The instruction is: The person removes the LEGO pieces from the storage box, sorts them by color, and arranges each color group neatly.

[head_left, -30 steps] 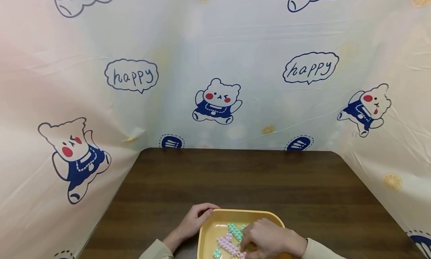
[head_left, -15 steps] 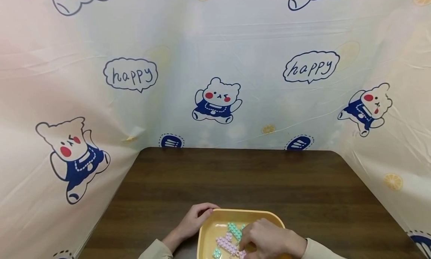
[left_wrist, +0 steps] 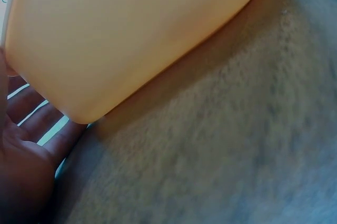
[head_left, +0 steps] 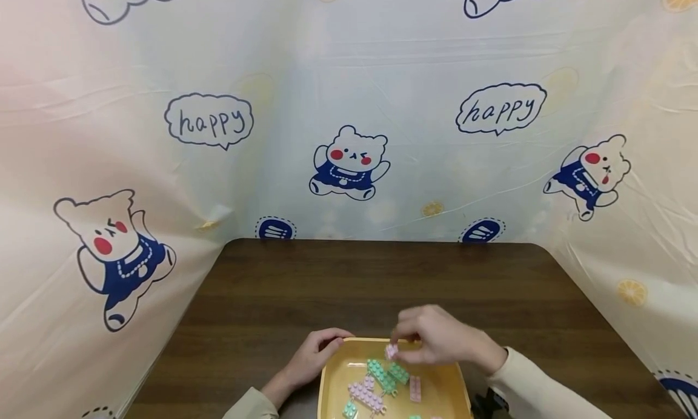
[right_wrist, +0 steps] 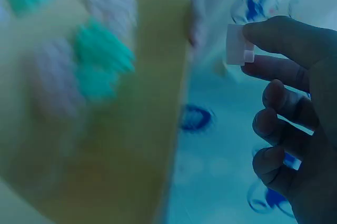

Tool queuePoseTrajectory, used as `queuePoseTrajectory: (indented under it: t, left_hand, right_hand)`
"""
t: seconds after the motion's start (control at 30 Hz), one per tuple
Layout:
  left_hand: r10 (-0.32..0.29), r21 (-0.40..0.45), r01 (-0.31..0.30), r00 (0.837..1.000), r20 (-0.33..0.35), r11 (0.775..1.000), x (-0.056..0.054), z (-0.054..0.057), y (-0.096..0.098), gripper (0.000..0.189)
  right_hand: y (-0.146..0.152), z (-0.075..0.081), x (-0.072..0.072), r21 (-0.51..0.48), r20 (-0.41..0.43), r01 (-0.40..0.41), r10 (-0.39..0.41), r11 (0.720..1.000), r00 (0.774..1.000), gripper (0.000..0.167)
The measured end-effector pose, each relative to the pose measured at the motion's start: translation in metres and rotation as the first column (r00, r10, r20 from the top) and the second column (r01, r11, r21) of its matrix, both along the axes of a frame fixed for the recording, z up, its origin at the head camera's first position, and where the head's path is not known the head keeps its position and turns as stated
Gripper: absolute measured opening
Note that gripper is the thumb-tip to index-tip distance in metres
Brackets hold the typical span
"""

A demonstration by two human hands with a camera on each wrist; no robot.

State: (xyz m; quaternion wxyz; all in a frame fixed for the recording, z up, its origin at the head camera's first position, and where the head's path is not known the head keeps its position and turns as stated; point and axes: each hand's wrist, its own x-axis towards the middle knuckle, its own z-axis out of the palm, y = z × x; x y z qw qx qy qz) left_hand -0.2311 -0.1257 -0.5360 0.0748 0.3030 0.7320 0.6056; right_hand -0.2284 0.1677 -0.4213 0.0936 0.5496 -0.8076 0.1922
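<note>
While the left hand (head_left: 316,355) holds the yellow tray (head_left: 449,390) at its far left corner, the right hand (head_left: 436,337) pinches a small pink brick (head_left: 391,352)
Right: thumb and index finger closed on the brick, remaining three fingers loosely bent and off it; brick raised, seen against the tray's far part in the head view; left: thumb along one side of the corner, fingers spread against the adjoining outer wall; in tray: green bricks (head_left: 382,376) near the middle, a flat pink brick (head_left: 415,389) to their right, a pink cluster (head_left: 366,397) to their left; tray stands on a dark wooden table (head_left: 382,286)
</note>
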Motion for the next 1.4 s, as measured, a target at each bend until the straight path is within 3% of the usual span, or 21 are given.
queuePoseTrajectory:
  t: [0.17,0.3,0.47,0.7,0.9,1.17,1.4]
  left_hand:
    - [-0.004,0.0,0.004,1.0,0.021,1.0,-0.001,0.0,0.0,0.027]
    - [0.002,0.003,-0.002,1.0,0.024,1.0,-0.002,-0.002,0.001,0.027]
    - [0.004,0.012,-0.004,1.0,0.004,1.0,-0.003,-0.003,0.001,0.027]
    - [0.001,0.021,-0.001,1.0,-0.013,1.0,-0.004,-0.003,0.001,0.026]
    - [-0.005,0.009,0.005,1.0,0.002,1.0,-0.003,-0.001,0.001,0.026]
    - [-0.013,0.012,0.013,1.0,-0.002,1.0,0.012,0.021,0.001,0.025]
    - [-0.008,0.007,0.008,1.0,0.008,1.0,0.007,0.01,0.0,0.026]
  right_hand:
    - [0.01,0.014,-0.033,-0.033,0.043,0.084,-0.082,0.996,0.996,0.006]
    - [0.016,0.012,-0.056,-0.004,0.128,0.178,-0.176,0.984,0.976,0.008]
    - [0.023,-0.004,-0.077,0.034,0.228,0.278,-0.278,0.96,0.933,0.009]
    - [0.032,-0.034,-0.1,0.118,0.241,0.369,-0.387,0.922,0.89,0.011]
    - [0.037,-0.056,-0.109,0.137,0.245,0.393,-0.415,0.909,0.876,0.01]
    - [0.039,-0.08,-0.112,0.148,0.267,0.397,-0.423,0.906,0.866,0.01]
    - [0.038,-0.085,-0.111,0.154,0.272,0.406,-0.433,0.901,0.859,0.011]
